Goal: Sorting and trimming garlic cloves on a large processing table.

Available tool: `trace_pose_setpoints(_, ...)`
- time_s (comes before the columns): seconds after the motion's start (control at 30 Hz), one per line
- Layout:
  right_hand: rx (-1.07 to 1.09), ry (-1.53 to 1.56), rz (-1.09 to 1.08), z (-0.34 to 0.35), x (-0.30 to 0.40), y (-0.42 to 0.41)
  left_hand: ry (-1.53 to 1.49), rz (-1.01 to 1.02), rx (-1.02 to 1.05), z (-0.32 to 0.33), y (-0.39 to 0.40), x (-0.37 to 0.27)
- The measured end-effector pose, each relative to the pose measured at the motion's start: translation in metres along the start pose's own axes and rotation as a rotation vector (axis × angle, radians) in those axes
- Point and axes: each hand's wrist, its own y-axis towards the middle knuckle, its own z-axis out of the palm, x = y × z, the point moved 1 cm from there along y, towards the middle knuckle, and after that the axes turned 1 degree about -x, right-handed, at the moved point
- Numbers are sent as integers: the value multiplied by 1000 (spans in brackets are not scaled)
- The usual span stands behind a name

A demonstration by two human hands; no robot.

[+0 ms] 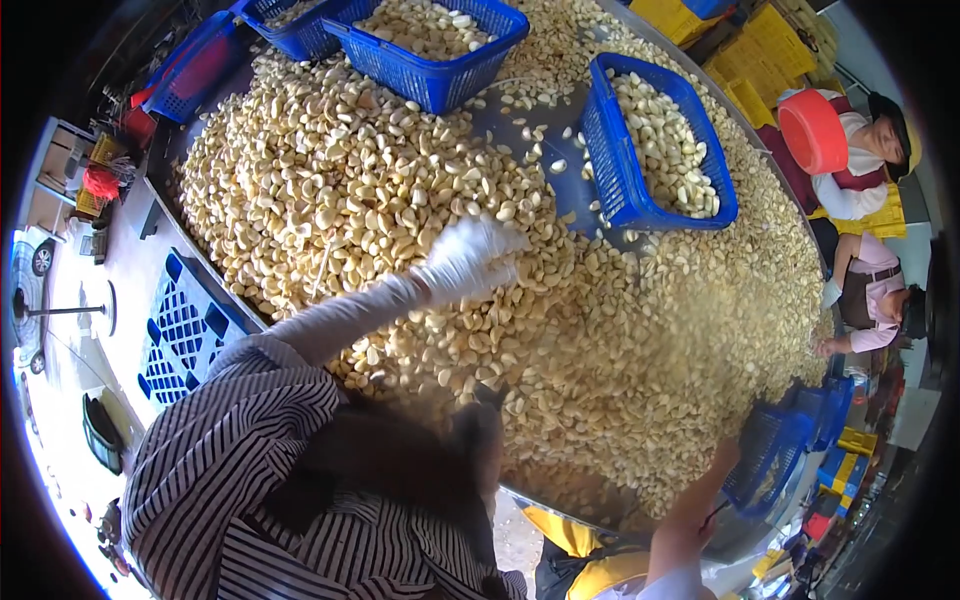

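My left hand (pixel 478 259), in a whitish glove with its wrist wrapped, reaches over a wide heap of pale cloves (pixel 360 180), which look like garlic. Its fingers touch the heap; whether they have closed on any cloves cannot be told. The arm runs back to a black-and-white striped sleeve (pixel 262 375). I cannot make out my right hand; a dark blurred shape covers the space before my chest. Beyond my left hand, on the metal table (pixel 566 142), stands a blue plastic basket (pixel 604 150) partly filled with whiter cloves.
More blue baskets (pixel 442 79) stand along the far side. Another person's bare forearm (pixel 694 502) reaches in at lower right. Two people (pixel 870 292) are at the right, one holding a red basin (pixel 814 131). A blue plastic pallet (pixel 184 330) lies on the floor at left.
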Motion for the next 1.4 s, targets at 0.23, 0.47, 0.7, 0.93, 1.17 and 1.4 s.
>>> trace_pose_setpoints(0.23, -148, -36, -238, 15, 40, 12, 105, 434, 503, 44, -40, -87)
trace_pose_setpoints(0.47, -43, -183, -345, 22, 52, 9, 552, 20, -50, 20, 50, 18)
trace_pose_setpoints(0.7, -120, -358, -317, 35, 56, 28, 235, 114, 128, 17, 59, 62)
trace_pose_setpoints(0.93, -56, -530, -381, 51, 62, 31, 82, 225, 199, -3, 17, 72)
trace_pose_setpoints(1.17, 35, -610, -453, 32, 46, 53, -690, -147, 390, -25, -27, 26)
trace_pose_setpoints(1.4, 81, -556, -442, 37, 34, 52, -1645, -596, 282, -4, -80, 9)
